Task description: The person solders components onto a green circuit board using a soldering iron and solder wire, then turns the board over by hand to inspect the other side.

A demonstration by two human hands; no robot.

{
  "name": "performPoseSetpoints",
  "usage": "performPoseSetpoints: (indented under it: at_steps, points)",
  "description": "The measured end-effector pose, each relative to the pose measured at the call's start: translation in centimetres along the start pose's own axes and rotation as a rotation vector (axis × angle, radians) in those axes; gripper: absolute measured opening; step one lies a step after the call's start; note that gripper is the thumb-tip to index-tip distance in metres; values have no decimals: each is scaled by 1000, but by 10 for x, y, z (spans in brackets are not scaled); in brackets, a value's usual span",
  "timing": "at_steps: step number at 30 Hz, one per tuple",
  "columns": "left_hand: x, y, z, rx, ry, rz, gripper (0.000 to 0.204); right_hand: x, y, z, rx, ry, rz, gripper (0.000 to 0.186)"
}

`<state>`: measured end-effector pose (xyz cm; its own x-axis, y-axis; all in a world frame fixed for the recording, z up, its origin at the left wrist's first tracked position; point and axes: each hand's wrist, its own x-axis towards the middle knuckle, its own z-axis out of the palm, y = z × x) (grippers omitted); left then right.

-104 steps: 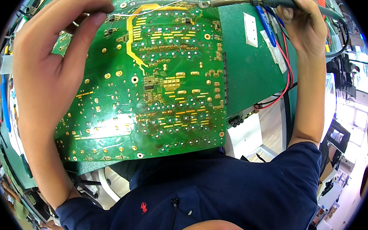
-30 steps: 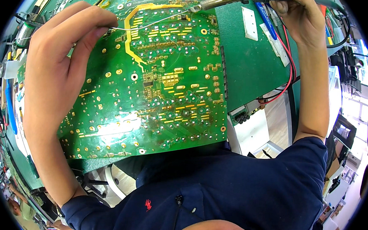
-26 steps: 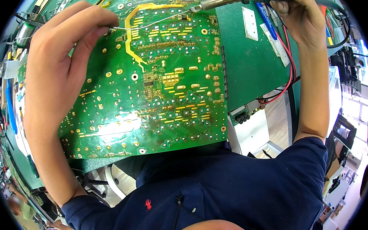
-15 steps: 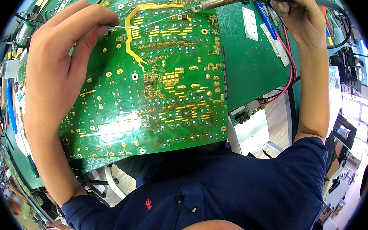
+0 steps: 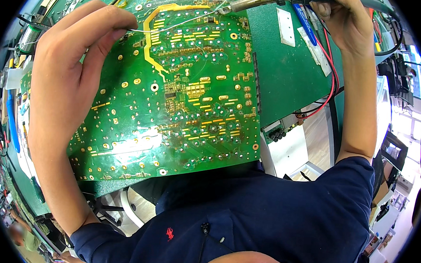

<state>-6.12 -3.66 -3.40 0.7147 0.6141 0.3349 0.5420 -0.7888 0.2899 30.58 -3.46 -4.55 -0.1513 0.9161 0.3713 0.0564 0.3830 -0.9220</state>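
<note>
A large green circuit board lies in front of me, with gold pads and a wide yellow trace near its far edge. My left hand is over the board's left side, thumb and forefinger pinching a thin strand of solder wire. The strand runs right toward the tip of a soldering iron. My right hand grips the iron's dark handle at the far right. The iron's tip meets the wire's end over the board's far edge; whether it touches the board I cannot tell.
Right of the board lie a white strip, a blue pen and red wires hanging over the green table's edge. A solder spool stands at the far left. At lower left, another person is partly visible.
Almost nothing differs. My left hand has shifted very slightly right; a faint wisp, perhaps smoke, shows above the iron's tip. My right hand stays put.
</note>
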Motion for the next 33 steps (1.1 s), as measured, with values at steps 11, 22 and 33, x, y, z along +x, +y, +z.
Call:
performPoseSetpoints:
  at_steps: [11, 22, 33]
  points:
    - [0, 1, -1, 9, -4, -11, 11, -4, -8, 8, -18, 9, -44, 24]
    - [0, 1, 0, 4, -5, -12, 10, -5, -11, 8, -62, 31, -9, 24]
    - [0, 2, -1, 11, -2, -17, 9, -1, -7, 5, 0, -9, -8, 23]
